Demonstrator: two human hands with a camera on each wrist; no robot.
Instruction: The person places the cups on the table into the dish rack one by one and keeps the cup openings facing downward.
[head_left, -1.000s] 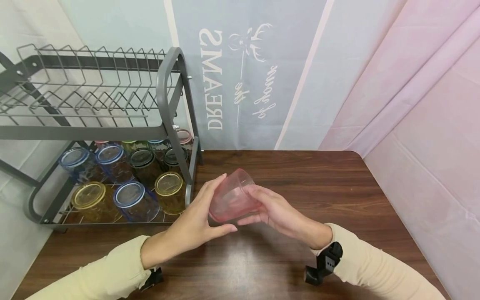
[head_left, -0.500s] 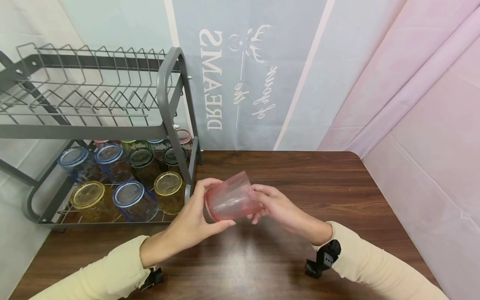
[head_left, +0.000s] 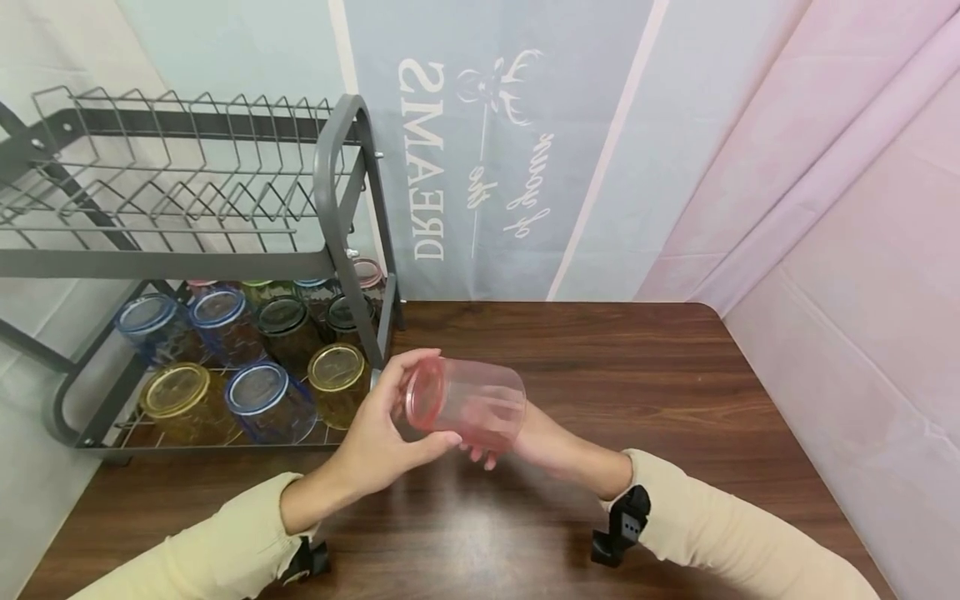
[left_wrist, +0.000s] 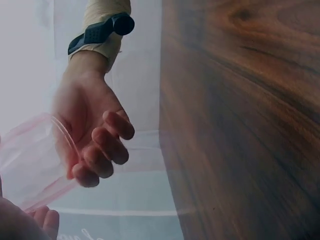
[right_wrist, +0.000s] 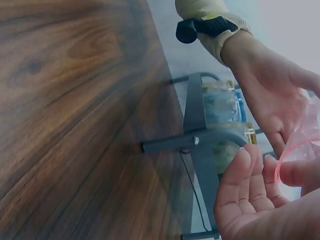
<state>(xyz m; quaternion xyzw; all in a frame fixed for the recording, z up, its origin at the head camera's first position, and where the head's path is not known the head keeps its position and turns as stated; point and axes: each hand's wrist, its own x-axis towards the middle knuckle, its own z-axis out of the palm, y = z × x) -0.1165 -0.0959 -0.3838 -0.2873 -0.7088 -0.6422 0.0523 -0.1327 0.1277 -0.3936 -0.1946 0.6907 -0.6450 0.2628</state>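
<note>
A translucent pink cup lies sideways in the air over the wooden table, base to the left and mouth to the right. My left hand grips it around the base, thumb below and fingers above. At the mouth is my right hand, partly seen through the cup's wall in the head view, its fingertips showing below. In the right wrist view the right thumb overlaps the pink rim, and the index finger is just outside it. The left wrist view shows the other right fingers loosely curled beside the rim.
A grey two-tier dish rack stands at the left. Its lower shelf bears several upside-down glasses, among them a blue glass and a yellow glass. A printed curtain hangs behind the brown table.
The cup has turned from tilted up to nearly level, with its mouth to the right. My left hand has closed around the base, while the right has slid behind and under the mouth end.
</note>
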